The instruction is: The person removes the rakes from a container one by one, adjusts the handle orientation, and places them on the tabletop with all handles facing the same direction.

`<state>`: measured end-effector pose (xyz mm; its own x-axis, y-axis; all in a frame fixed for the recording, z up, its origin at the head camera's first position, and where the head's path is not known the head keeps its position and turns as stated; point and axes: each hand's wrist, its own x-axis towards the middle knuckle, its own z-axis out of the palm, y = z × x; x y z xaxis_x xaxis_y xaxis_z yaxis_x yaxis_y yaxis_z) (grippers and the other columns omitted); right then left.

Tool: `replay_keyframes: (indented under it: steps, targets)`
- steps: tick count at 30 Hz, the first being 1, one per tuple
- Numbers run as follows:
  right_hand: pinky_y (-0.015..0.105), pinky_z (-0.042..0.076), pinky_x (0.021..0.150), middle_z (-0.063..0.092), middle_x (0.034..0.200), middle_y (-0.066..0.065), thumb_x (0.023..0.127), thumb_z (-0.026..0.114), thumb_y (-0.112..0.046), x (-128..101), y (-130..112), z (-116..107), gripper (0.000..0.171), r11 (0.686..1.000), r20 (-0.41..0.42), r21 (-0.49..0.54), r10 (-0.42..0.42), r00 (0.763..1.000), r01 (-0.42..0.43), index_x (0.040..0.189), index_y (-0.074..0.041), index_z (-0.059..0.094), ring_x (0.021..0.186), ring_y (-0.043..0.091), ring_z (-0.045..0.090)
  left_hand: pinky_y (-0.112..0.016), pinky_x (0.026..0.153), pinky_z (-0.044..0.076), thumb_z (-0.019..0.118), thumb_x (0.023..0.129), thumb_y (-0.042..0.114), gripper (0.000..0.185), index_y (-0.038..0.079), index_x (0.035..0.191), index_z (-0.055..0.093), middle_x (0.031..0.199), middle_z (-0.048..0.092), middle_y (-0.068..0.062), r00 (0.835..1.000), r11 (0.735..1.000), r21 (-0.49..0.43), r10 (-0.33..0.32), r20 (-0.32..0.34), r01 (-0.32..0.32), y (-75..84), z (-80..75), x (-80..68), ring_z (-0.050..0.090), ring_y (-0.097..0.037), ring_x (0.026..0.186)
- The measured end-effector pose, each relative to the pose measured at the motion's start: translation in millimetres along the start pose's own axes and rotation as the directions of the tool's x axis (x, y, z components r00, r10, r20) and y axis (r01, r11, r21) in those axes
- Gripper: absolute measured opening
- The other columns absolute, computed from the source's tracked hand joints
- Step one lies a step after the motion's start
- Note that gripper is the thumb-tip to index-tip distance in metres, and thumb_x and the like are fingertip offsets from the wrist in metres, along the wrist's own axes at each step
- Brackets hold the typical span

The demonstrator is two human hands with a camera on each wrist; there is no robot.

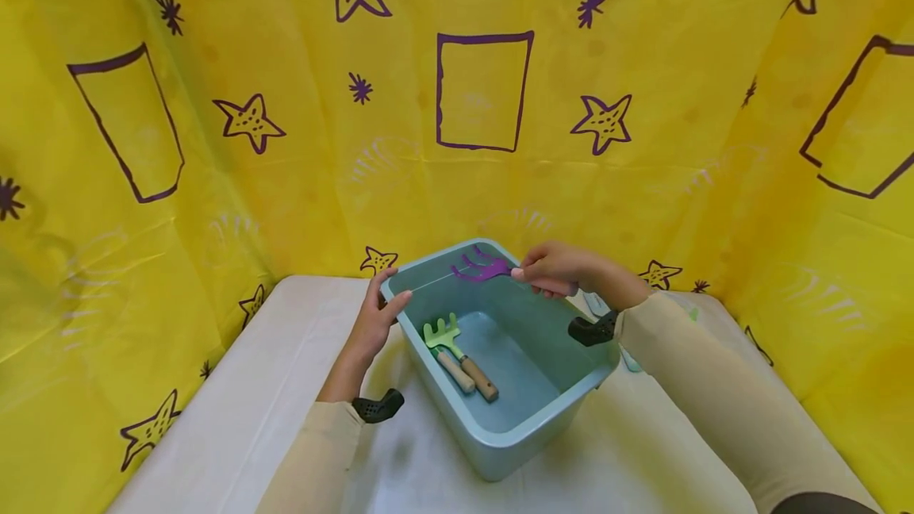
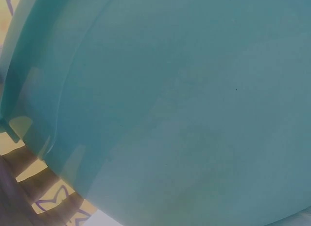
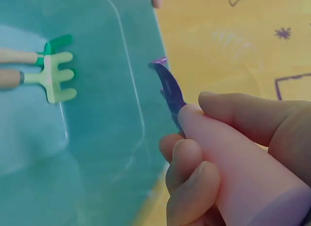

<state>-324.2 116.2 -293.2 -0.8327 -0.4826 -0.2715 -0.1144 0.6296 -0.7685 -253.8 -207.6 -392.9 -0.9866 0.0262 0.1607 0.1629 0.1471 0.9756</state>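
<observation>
Open-topped teal bin (image 1: 500, 427) at bench (image 1: 236, 411) centre. Left hand (image 1: 374, 324) on far-left rim; right hand (image 1: 553, 268) with purple rake (image 1: 481, 268) over far rim. Green rake (image 1: 443, 335) and second wooden-handled tool (image 1: 455, 371) along left floor; right floor open. Yellow sheet (image 1: 214, 181) close behind and beside.

Your left hand (image 1: 373, 322) is extended forward, fingers fairly straight, thumb out to the right. Your right hand (image 1: 553, 267) is raised, fingers (image 3: 187, 184) curled in a grip, forearm angled in from the right.
</observation>
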Motion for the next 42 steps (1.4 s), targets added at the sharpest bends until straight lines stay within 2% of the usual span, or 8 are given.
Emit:
replay_keyframes:
  steps: [3,9,15,23,32,36,38,42]
  targets:
    - [0.027,0.042,0.047,0.060,0.077,0.011,0.093,0.066,-0.033,-8.4,4.4,-8.3,0.039,1.000,-0.043,-0.022,0.009,0.999,-0.010,0.111,0.001,0.063,0.057,0.020,0.052,-0.056,0.105,0.034,0.054,0.100,0.025,0.062,0.012,0.151,0.022,0.147,0.032,-0.024,1.000,1.000,0.016,-0.002,0.007,0.002,9.0,1.2,-5.2,0.041,-0.042,0.128]
    - [0.029,0.043,0.049,0.062,0.084,0.015,0.093,0.065,-0.037,-27.8,13.4,-23.0,0.041,0.998,-0.139,-0.045,0.034,0.990,-0.040,0.114,-0.002,0.063,0.062,0.023,0.054,-0.056,0.105,0.033,0.055,0.100,0.023,0.062,0.011,0.151,0.023,0.149,0.031,-0.023,1.000,1.000,0.007,-0.009,-0.002,0.009,10.9,2.6,-6.0,0.038,-0.042,0.131]
    - [0.031,0.043,0.051,0.062,0.083,0.011,0.094,0.063,-0.040,-47.1,29.4,-33.6,0.047,0.998,-0.167,-0.049,0.031,0.985,-0.039,0.121,-0.002,0.061,0.062,0.022,0.053,-0.057,0.105,0.033,0.056,0.099,0.025,0.061,0.013,0.150,0.024,0.150,0.030,-0.022,1.000,1.000,0.005,-0.022,-0.008,0.022,13.0,3.2,-7.2,0.037,-0.042,0.132]
    - [0.028,0.038,0.047,0.058,0.078,0.009,0.093,0.062,-0.045,-67.4,60.0,-42.2,0.052,0.999,-0.233,-0.029,0.023,0.972,-0.031,0.121,-0.002,0.062,0.058,0.021,0.046,-0.058,0.104,0.033,0.055,0.100,0.025,0.061,0.011,0.150,0.024,0.149,0.031,-0.023,1.000,1.000,0.010,-0.012,-0.009,0.012,11.2,3.2,-6.4,0.038,-0.043,0.131]
    - [0.030,0.040,0.049,0.058,0.080,0.010,0.094,0.059,-0.046,-90.4,95.8,-45.3,0.060,0.998,-0.362,0.038,0.062,0.930,-0.052,0.129,0.002,0.056,0.061,0.022,0.049,-0.058,0.104,0.034,0.057,0.099,0.031,0.060,0.020,0.149,0.026,0.147,0.035,-0.018,0.999,1.000,0.009,0.008,-0.038,-0.008,-19.3,0.3,7.6,0.040,-0.039,0.130]
    - [0.030,0.042,0.048,0.059,0.081,0.010,0.095,0.058,-0.047,-99.5,113.6,-45.7,0.060,0.998,-0.420,0.029,0.063,0.905,-0.056,0.128,0.002,0.056,0.060,0.021,0.050,-0.058,0.104,0.035,0.056,0.099,0.030,0.058,0.022,0.149,0.027,0.147,0.035,-0.016,0.999,1.000,0.019,0.007,-0.045,-0.006,-19.5,0.8,7.5,0.040,-0.039,0.129]
    - [0.030,0.042,0.047,0.060,0.083,0.010,0.094,0.058,-0.049,-103.3,124.5,-46.6,0.062,0.998,-0.443,0.027,0.068,0.894,-0.063,0.129,0.002,0.056,0.060,0.020,0.050,-0.058,0.104,0.034,0.055,0.100,0.029,0.058,0.020,0.149,0.026,0.148,0.034,-0.018,0.999,1.000,0.019,-0.004,-0.038,0.004,-13.9,1.5,4.8,0.040,-0.039,0.130]
    - [0.030,0.042,0.048,0.060,0.083,0.009,0.093,0.056,-0.053,-113.7,141.5,-49.2,0.067,0.996,-0.466,0.029,0.085,0.880,-0.081,0.130,0.003,0.054,0.059,0.021,0.049,-0.058,0.104,0.034,0.055,0.100,0.029,0.058,0.019,0.149,0.026,0.148,0.034,-0.019,0.999,1.000,0.014,-0.003,-0.033,0.003,-13.3,1.5,5.5,0.040,-0.039,0.129]
